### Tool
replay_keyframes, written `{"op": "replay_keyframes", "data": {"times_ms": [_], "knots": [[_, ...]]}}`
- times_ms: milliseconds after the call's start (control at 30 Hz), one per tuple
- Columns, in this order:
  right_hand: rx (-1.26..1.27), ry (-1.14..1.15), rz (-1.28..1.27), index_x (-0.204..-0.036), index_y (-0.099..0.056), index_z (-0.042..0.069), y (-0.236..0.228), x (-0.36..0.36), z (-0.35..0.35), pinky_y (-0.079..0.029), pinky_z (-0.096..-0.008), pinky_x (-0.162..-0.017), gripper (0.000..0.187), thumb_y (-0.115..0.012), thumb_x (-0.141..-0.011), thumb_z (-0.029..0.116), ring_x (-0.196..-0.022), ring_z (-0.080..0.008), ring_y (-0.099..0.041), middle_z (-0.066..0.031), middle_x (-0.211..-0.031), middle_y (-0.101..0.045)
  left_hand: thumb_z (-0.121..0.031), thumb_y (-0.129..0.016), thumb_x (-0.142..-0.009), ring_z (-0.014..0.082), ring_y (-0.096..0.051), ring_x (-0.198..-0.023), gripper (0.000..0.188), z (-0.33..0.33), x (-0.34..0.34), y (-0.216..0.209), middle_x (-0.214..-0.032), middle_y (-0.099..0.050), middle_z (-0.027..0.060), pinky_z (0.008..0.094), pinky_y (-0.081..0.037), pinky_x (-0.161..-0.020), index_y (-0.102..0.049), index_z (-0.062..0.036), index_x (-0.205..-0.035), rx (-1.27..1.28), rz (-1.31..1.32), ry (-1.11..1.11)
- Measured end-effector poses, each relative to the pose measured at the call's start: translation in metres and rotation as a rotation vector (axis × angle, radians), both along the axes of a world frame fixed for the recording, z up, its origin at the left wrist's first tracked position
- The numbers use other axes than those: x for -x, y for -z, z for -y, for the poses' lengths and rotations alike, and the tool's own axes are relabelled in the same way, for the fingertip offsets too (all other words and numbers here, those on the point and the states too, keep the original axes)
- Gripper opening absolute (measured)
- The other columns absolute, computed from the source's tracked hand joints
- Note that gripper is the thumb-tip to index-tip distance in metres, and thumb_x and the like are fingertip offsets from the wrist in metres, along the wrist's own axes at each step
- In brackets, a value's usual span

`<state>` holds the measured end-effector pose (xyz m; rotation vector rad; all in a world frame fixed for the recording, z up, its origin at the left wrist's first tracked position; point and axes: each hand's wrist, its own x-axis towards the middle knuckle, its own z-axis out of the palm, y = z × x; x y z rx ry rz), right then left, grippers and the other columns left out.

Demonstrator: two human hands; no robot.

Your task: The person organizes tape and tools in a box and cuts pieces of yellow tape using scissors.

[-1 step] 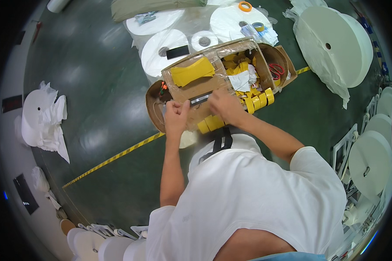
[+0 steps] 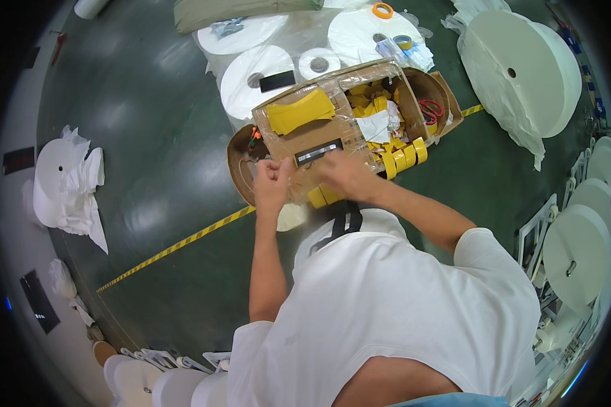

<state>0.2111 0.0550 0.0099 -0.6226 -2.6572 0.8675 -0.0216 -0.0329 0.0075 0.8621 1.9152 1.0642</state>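
Note:
A short black bar (image 2: 319, 152) with a pale strip along it lies slantwise on the taped cardboard box top (image 2: 299, 141). Close to its left end is my left hand (image 2: 273, 179), thumb and fingers pressed together; what they hold, if anything, is too small to make out. My right hand (image 2: 349, 173) hovers at the bar's near side, its fingers smeared by motion. Beyond the bar lies a stack of yellow sheets (image 2: 300, 112). Yellow tape pieces (image 2: 324, 195) line the box's near edge, partly behind my right hand.
Yellow and white scraps (image 2: 380, 122) fill the box's right opening. Red-handled scissors (image 2: 430, 110) sit in a cardboard holder at the right, beside yellow rolls (image 2: 405, 158). White rolls (image 2: 251, 78) stand behind, with a black block (image 2: 277, 81) and an orange tape roll (image 2: 382, 10).
My right hand has drawn back toward me, off the right end of the black bar, and more of the bar now shows. My left hand has barely shifted.

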Motion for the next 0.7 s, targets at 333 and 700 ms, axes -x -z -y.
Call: {"op": "replay_keyframes", "data": {"times_ms": [333,700], "knots": [[0.068,-0.550,0.158,-0.109,-0.079,0.012,0.004,0.025,0.019,-0.045,-0.0498,-0.115,0.020,-0.072,-0.094,0.023,-0.140,-0.0368,-0.051,-0.0127,-0.154,-0.053,-0.020,-0.085,-0.098,0.0080,-0.058,-0.083,0.033,0.042,0.025,0.008,-0.101,-0.069,0.0000,0.0253,-0.051,-0.076,-0.068,-0.0028,-0.121,0.010,0.160,0.398],[-0.003,-0.137,-0.108,-0.121,-0.076,0.012,-0.031,-0.040,-0.015,-0.047,-0.0495,-0.113,0.039,-0.083,-0.086,0.025,-0.136,-0.0362,-0.056,-0.0096,-0.142,-0.066,-0.035,-0.095,-0.081,0.0268,-0.069,-0.081,0.052,0.021,-0.021,-0.032,-0.094,-0.076,0.0151,0.0387,-0.056,-0.077,-0.079,-0.0014,-0.117,0.033,-0.201,0.783]]}}
